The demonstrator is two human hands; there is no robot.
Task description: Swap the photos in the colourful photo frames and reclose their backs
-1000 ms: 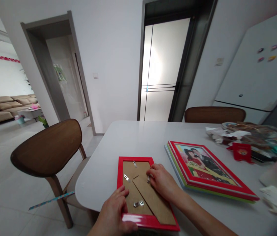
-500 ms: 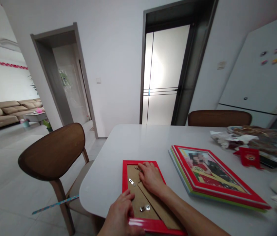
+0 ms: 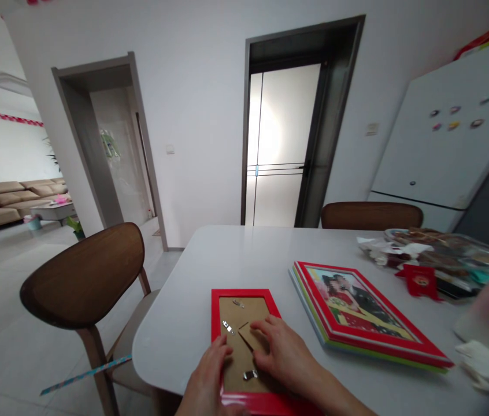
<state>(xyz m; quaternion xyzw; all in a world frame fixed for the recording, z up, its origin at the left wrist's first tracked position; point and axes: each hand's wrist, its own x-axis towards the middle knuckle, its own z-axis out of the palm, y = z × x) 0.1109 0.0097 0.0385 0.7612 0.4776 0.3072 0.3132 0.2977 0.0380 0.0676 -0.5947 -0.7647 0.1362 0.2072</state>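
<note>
A red picture frame (image 3: pixel 216 312) lies face down on the white table, its brown backing board (image 3: pixel 238 358) upward. Small metal clips (image 3: pixel 228 327) sit on the backing, and a stand flap lies along it, partly covered by my right hand. My left hand (image 3: pixel 210 370) grips the frame's near left corner, fingers over the left border and thumb by the bottom border. Across the flap rests my right hand (image 3: pixel 288 355), fingers bent and apart, with the thumb close to the lower metal clip (image 3: pixel 250 375).
Right of the frame is a stack of picture frames, topped by a red one with a photo (image 3: pixel 357 309). Farther right are a red packet (image 3: pixel 420 282), plastic bags (image 3: pixel 452 254) and white tissue (image 3: pixel 487 364). Brown chairs (image 3: pixel 88 271) stand left and behind the table (image 3: pixel 244 254).
My right hand has moved from the top clip toward me, down onto the stand flap. The upper clip is now uncovered. My left hand stays at the frame's corner. The view has shifted slightly.
</note>
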